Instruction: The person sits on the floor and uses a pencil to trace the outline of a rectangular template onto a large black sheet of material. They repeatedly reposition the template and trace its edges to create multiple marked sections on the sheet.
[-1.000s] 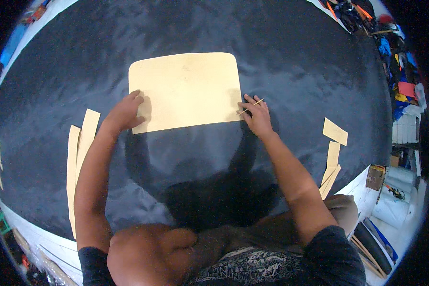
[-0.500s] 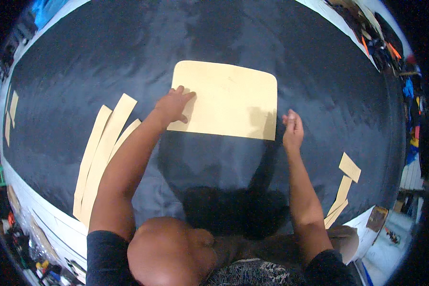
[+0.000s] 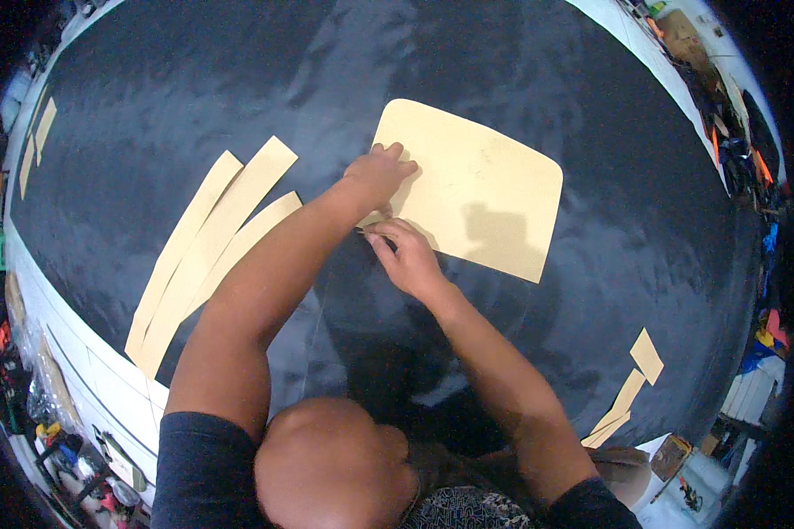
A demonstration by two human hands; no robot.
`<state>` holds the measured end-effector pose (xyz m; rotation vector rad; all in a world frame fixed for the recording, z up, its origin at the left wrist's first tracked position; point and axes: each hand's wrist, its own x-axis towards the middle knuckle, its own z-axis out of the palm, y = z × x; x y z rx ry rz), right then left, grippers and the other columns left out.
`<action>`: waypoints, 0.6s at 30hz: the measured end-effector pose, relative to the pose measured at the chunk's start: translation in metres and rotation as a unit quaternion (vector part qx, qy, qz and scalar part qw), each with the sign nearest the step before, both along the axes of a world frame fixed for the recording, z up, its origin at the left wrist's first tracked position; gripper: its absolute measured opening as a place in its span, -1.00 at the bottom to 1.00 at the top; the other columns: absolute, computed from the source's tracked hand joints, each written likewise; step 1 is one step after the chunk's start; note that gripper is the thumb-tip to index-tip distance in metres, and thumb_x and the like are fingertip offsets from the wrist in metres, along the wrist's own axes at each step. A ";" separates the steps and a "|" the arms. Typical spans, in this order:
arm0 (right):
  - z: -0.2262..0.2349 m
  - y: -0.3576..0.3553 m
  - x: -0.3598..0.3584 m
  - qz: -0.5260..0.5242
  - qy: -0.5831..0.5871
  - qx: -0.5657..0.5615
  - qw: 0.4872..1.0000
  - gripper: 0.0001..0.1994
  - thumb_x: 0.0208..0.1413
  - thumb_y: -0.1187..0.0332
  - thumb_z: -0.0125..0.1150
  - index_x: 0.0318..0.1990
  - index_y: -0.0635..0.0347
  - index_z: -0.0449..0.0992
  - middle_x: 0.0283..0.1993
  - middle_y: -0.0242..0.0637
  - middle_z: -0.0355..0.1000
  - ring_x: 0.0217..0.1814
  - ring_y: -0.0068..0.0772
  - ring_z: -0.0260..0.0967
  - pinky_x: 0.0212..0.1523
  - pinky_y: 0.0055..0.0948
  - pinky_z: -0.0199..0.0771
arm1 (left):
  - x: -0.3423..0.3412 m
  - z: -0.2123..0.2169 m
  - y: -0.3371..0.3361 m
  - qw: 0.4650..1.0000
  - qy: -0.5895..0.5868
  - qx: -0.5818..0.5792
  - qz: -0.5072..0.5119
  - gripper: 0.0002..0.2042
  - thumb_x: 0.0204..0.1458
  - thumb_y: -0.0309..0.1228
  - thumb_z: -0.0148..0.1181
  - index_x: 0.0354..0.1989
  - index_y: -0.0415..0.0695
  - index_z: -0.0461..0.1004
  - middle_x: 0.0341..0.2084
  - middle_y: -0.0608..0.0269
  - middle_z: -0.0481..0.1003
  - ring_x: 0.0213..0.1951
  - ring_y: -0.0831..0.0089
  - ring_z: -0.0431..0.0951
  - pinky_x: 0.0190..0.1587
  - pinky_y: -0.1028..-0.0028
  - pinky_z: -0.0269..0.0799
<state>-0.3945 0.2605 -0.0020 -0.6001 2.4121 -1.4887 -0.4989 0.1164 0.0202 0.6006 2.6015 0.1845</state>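
Tan card (image 3: 476,189) under flat left hand (image 3: 378,175)

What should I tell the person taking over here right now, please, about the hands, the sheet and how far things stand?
Left hand: flat on the near-left corner of the tan sheet, pressing it down.
Right hand: at the sheet's near edge beside the left hand, fingers pinched on something thin and dark; I cannot tell what.
Sheet: lies flat on the dark cloth, whole, no cut visible.
Long strips: three, laid side by side to the left.
Short offcuts: on the right, near the table edge.
Done: strips already lie apart. Left: the sheet is still in one piece.
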 end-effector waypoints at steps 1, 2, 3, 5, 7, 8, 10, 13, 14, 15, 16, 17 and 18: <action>-0.003 -0.006 -0.001 0.003 0.010 0.001 1.000 -0.80 0.26 0.36 0.20 -0.06 0.27 0.60 -0.03 0.02 0.56 0.04 0.11 0.51 0.09 -0.10 0.50 | -0.001 -0.004 -0.002 1.000 0.009 0.001 -0.002 -0.01 -0.44 -0.35 0.67 0.36 0.15 0.33 0.23 0.02 0.31 0.20 -0.15 0.40 0.14 0.09 0.55; -0.006 -0.010 -0.002 0.000 0.010 0.001 1.000 -0.80 0.25 0.38 0.22 -0.07 0.27 0.61 -0.05 0.01 0.57 0.02 0.11 0.52 0.05 -0.12 0.51 | 0.000 -0.007 -0.004 1.000 0.017 0.002 -0.004 -0.01 -0.44 -0.35 0.67 0.36 0.15 0.34 0.22 0.03 0.31 0.20 -0.15 0.40 0.13 0.10 0.56; -0.008 -0.011 -0.004 -0.004 0.010 0.003 1.000 -0.81 0.24 0.40 0.23 -0.08 0.28 0.61 -0.07 0.01 0.58 -0.01 0.10 0.53 0.02 -0.14 0.52 | 0.000 -0.006 -0.003 1.000 0.026 0.004 -0.008 -0.01 -0.45 -0.36 0.67 0.35 0.15 0.35 0.22 0.03 0.31 0.21 -0.15 0.40 0.12 0.10 0.57; -0.011 -0.014 -0.005 -0.005 0.012 -0.001 1.000 -0.83 0.22 0.42 0.24 -0.09 0.27 0.62 -0.11 0.00 0.59 -0.05 0.10 0.54 -0.03 -0.15 0.53 | 0.000 -0.003 0.000 1.000 0.015 -0.021 -0.006 -0.05 -0.38 -0.35 0.66 0.34 0.15 0.33 0.20 0.10 0.31 0.25 -0.04 0.37 0.15 0.16 0.58; -0.012 -0.014 -0.007 0.000 0.018 -0.013 1.000 -0.83 0.21 0.43 0.25 -0.10 0.26 0.63 -0.14 0.00 0.60 -0.08 0.11 0.55 -0.05 -0.14 0.54 | -0.002 0.003 0.002 0.999 0.006 -0.034 -0.008 -0.07 -0.34 -0.35 0.65 0.34 0.15 0.32 0.20 0.13 0.30 0.27 0.01 0.36 0.16 0.19 0.58; -0.013 -0.013 -0.008 0.000 0.016 0.000 1.000 -0.84 0.21 0.43 0.25 -0.10 0.25 0.63 -0.14 0.00 0.60 -0.08 0.11 0.55 -0.05 -0.13 0.54 | -0.003 0.007 0.003 0.999 0.000 -0.034 -0.011 -0.08 -0.34 -0.35 0.65 0.34 0.15 0.32 0.20 0.13 0.30 0.27 0.01 0.35 0.16 0.19 0.57; -0.012 -0.014 -0.007 0.002 0.011 0.023 1.000 -0.84 0.21 0.43 0.26 -0.10 0.23 0.64 -0.15 0.00 0.60 -0.08 0.11 0.55 -0.04 -0.11 0.54 | -0.003 0.008 0.002 0.999 -0.005 -0.038 -0.013 -0.07 -0.33 -0.35 0.65 0.35 0.15 0.31 0.21 0.12 0.30 0.28 0.00 0.35 0.17 0.20 0.57; -0.013 -0.016 -0.008 0.007 0.018 0.025 1.000 -0.84 0.20 0.41 0.26 -0.11 0.22 0.64 -0.14 0.01 0.60 -0.07 0.10 0.54 -0.02 -0.10 0.53 | -0.004 0.005 0.003 0.999 -0.004 -0.042 -0.014 -0.06 -0.33 -0.35 0.65 0.36 0.15 0.30 0.22 0.12 0.29 0.29 -0.01 0.34 0.17 0.19 0.57; -0.013 -0.017 -0.008 0.013 0.019 0.040 0.999 -0.84 0.21 0.41 0.26 -0.11 0.22 0.63 -0.14 0.00 0.59 -0.07 0.10 0.54 -0.02 -0.11 0.53 | -0.005 0.003 0.003 0.999 -0.005 -0.043 -0.015 -0.05 -0.34 -0.35 0.65 0.37 0.15 0.30 0.22 0.13 0.29 0.29 -0.02 0.34 0.17 0.19 0.57; -0.012 -0.017 -0.008 0.018 0.020 0.055 0.998 -0.84 0.21 0.40 0.26 -0.10 0.22 0.63 -0.13 0.00 0.59 -0.06 0.09 0.54 -0.02 -0.11 0.53 | -0.006 0.002 0.003 0.999 -0.006 -0.043 -0.017 -0.05 -0.34 -0.34 0.66 0.37 0.16 0.29 0.22 0.13 0.29 0.29 -0.02 0.33 0.17 0.19 0.57; -0.012 -0.017 -0.008 0.023 0.021 0.071 0.997 -0.83 0.21 0.39 0.26 -0.10 0.22 0.63 -0.12 -0.01 0.59 -0.05 0.08 0.54 -0.01 -0.11 0.53 | -0.005 0.001 0.003 0.999 -0.008 -0.038 -0.014 -0.05 -0.35 -0.34 0.66 0.36 0.15 0.30 0.21 0.13 0.29 0.29 -0.02 0.33 0.16 0.19 0.57; -0.010 -0.015 -0.008 0.025 0.026 0.087 0.996 -0.83 0.22 0.39 0.25 -0.10 0.22 0.62 -0.11 -0.02 0.59 -0.04 0.07 0.53 -0.01 -0.11 0.53 | -0.004 0.000 0.001 0.999 -0.009 -0.033 -0.010 -0.05 -0.35 -0.34 0.66 0.36 0.15 0.30 0.21 0.13 0.29 0.29 -0.02 0.33 0.16 0.19 0.57; -0.009 -0.012 -0.008 0.029 0.032 0.104 0.994 -0.83 0.22 0.38 0.24 -0.09 0.22 0.61 -0.10 -0.02 0.58 -0.03 0.07 0.53 0.00 -0.11 0.52 | -0.003 0.002 0.000 1.000 -0.010 -0.027 -0.005 -0.05 -0.36 -0.34 0.67 0.35 0.15 0.31 0.21 0.13 0.29 0.29 -0.02 0.33 0.16 0.19 0.57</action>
